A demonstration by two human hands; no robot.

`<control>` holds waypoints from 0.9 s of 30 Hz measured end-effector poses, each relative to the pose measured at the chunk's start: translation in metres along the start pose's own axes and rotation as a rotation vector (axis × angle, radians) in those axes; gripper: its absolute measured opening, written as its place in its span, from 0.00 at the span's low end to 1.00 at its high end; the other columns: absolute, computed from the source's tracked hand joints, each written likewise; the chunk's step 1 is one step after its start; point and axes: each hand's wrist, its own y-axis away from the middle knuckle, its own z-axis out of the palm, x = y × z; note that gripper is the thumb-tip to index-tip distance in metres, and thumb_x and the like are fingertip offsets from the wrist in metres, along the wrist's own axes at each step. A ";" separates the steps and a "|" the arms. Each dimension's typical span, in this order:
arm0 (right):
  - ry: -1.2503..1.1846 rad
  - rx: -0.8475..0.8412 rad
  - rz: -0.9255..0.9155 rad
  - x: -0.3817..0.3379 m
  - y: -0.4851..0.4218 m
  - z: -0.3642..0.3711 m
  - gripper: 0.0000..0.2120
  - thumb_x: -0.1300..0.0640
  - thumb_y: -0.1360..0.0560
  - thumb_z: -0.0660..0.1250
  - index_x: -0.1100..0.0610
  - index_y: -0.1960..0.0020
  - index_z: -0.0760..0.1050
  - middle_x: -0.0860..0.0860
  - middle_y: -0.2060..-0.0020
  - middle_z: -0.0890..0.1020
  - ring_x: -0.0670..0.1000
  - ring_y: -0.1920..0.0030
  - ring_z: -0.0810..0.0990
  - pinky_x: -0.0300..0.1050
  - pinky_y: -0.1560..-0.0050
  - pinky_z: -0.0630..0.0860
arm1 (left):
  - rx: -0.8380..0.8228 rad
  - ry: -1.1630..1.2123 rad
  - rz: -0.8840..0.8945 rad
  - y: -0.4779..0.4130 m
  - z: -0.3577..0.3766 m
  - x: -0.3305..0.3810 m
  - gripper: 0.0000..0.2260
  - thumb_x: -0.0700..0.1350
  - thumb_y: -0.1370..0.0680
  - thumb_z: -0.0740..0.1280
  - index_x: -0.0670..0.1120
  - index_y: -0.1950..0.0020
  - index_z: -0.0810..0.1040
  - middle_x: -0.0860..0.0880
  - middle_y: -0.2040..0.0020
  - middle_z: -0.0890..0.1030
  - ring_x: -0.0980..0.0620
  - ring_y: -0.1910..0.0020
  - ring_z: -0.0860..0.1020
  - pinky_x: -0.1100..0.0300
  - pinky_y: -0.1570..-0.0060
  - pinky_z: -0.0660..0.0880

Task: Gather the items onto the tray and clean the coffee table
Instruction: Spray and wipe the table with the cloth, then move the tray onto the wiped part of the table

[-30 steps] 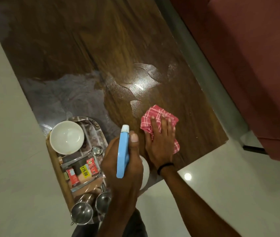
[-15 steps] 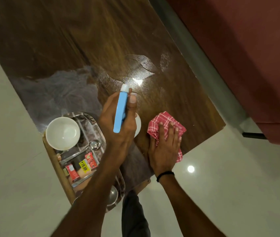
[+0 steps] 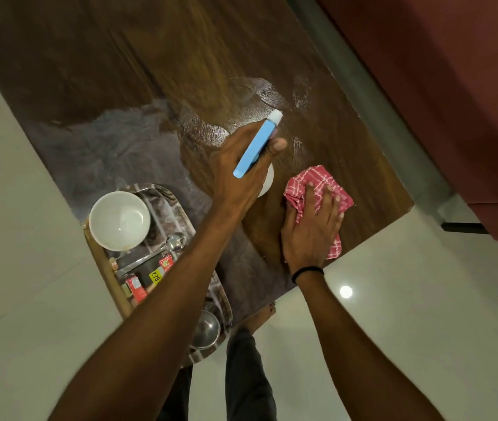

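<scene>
The left hand (image 3: 238,180) grips the spray bottle (image 3: 257,147) at frame centre. Its slim blue head slants from lower left to upper right, white nozzle leading. The right hand (image 3: 311,232) presses flat, fingers spread, on a crumpled red checked cloth (image 3: 334,185) at lower right of the glossy, wet-streaked dark wood worktop (image 3: 181,56). The floor (image 3: 424,299) is pale and tiled.

Hidden behind the left grip (image 3: 241,180): most of the spray bottle (image 3: 258,144), only the blue head and a sliver of white body showing. Under the left forearm (image 3: 165,299): the middle of the tray (image 3: 150,187) and part of a steel cup (image 3: 206,329). Beneath the right grip (image 3: 311,229): the near half of the cloth (image 3: 317,180). Cut off at the top edge: the tabletop (image 3: 150,56). Too small to read: print on the red packets (image 3: 135,288).
</scene>
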 end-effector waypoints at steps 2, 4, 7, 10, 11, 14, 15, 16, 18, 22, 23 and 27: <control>0.023 -0.016 -0.044 0.005 -0.006 -0.003 0.29 0.40 0.18 0.56 0.51 0.20 0.59 0.59 0.22 0.63 0.61 0.21 0.59 0.63 0.21 0.52 | 0.007 -0.017 0.008 -0.002 0.003 0.000 0.09 0.35 0.25 0.74 0.34 0.47 0.80 0.50 0.52 0.83 0.51 0.49 0.83 0.49 0.46 0.80; 0.043 -0.031 -0.068 0.008 -0.009 -0.003 0.30 0.39 0.18 0.56 0.51 0.20 0.60 0.59 0.22 0.64 0.62 0.22 0.59 0.64 0.22 0.53 | 0.012 -0.041 0.024 -0.004 0.004 0.003 0.09 0.33 0.27 0.74 0.34 0.48 0.80 0.55 0.53 0.82 0.58 0.51 0.82 0.57 0.47 0.79; 0.071 -0.041 -0.075 0.009 -0.009 -0.004 0.31 0.38 0.18 0.54 0.51 0.20 0.59 0.59 0.22 0.64 0.63 0.22 0.60 0.65 0.22 0.54 | 0.000 -0.106 0.008 -0.002 0.003 0.003 0.13 0.36 0.29 0.78 0.34 0.48 0.81 0.51 0.53 0.83 0.55 0.53 0.82 0.56 0.50 0.80; 0.079 -0.053 -0.071 0.008 -0.008 -0.007 0.31 0.37 0.18 0.54 0.50 0.20 0.56 0.60 0.22 0.63 0.63 0.22 0.60 0.66 0.23 0.55 | -0.050 -0.168 -0.046 0.003 -0.003 -0.002 0.24 0.44 0.31 0.80 0.34 0.41 0.79 0.42 0.46 0.84 0.47 0.49 0.82 0.46 0.48 0.80; 0.069 -0.054 -0.068 0.007 -0.008 -0.008 0.31 0.36 0.18 0.53 0.50 0.20 0.56 0.60 0.22 0.63 0.64 0.22 0.60 0.66 0.22 0.55 | -0.076 -0.172 -0.086 0.004 -0.007 -0.001 0.28 0.48 0.31 0.80 0.35 0.38 0.78 0.42 0.43 0.83 0.46 0.46 0.81 0.45 0.45 0.79; 0.017 -0.060 -0.039 0.002 -0.002 -0.016 0.32 0.35 0.19 0.55 0.49 0.21 0.57 0.60 0.22 0.63 0.63 0.22 0.60 0.64 0.22 0.53 | -0.152 -0.212 -0.187 0.007 -0.021 0.004 0.37 0.57 0.33 0.80 0.40 0.31 0.73 0.44 0.38 0.80 0.46 0.38 0.78 0.45 0.40 0.76; 0.006 -0.055 -0.033 -0.001 0.002 -0.020 0.31 0.36 0.19 0.57 0.50 0.21 0.59 0.60 0.23 0.63 0.63 0.22 0.60 0.63 0.22 0.53 | -0.177 -0.232 -0.220 0.009 -0.027 0.005 0.39 0.57 0.34 0.80 0.41 0.29 0.72 0.45 0.36 0.79 0.47 0.36 0.76 0.46 0.39 0.75; -0.006 -0.046 -0.030 -0.004 0.008 -0.026 0.30 0.37 0.19 0.58 0.50 0.22 0.60 0.61 0.23 0.63 0.63 0.23 0.60 0.63 0.22 0.53 | -0.200 -0.252 -0.259 0.012 -0.035 0.008 0.40 0.55 0.34 0.80 0.42 0.27 0.69 0.45 0.34 0.77 0.47 0.35 0.75 0.49 0.37 0.75; -0.048 -0.001 -0.019 -0.013 0.022 -0.037 0.28 0.41 0.19 0.62 0.52 0.24 0.63 0.61 0.25 0.65 0.63 0.24 0.62 0.60 0.23 0.54 | -0.257 -0.275 -0.321 0.019 -0.052 0.016 0.43 0.51 0.34 0.80 0.46 0.24 0.65 0.46 0.31 0.73 0.50 0.32 0.72 0.54 0.35 0.73; -0.173 0.071 0.106 -0.036 0.065 -0.057 0.22 0.51 0.20 0.66 0.57 0.29 0.72 0.61 0.30 0.72 0.61 0.29 0.69 0.51 0.30 0.64 | -0.286 -0.285 -0.333 0.028 -0.102 0.045 0.28 0.45 0.30 0.74 0.48 0.31 0.74 0.45 0.39 0.79 0.51 0.43 0.79 0.58 0.41 0.77; -0.204 0.075 0.145 -0.042 0.078 -0.061 0.20 0.52 0.21 0.67 0.58 0.31 0.73 0.60 0.33 0.74 0.60 0.31 0.71 0.48 0.33 0.65 | -0.267 -0.285 -0.345 0.027 -0.118 0.052 0.22 0.44 0.28 0.72 0.50 0.34 0.76 0.47 0.43 0.81 0.51 0.46 0.80 0.58 0.43 0.78; -0.370 -0.051 0.307 -0.066 0.129 -0.065 0.10 0.55 0.21 0.69 0.58 0.42 0.80 0.58 0.45 0.81 0.58 0.46 0.79 0.45 0.48 0.73 | -0.186 -0.344 -0.413 0.012 -0.184 0.062 0.11 0.38 0.23 0.70 0.43 0.41 0.82 0.53 0.51 0.84 0.62 0.56 0.80 0.66 0.49 0.78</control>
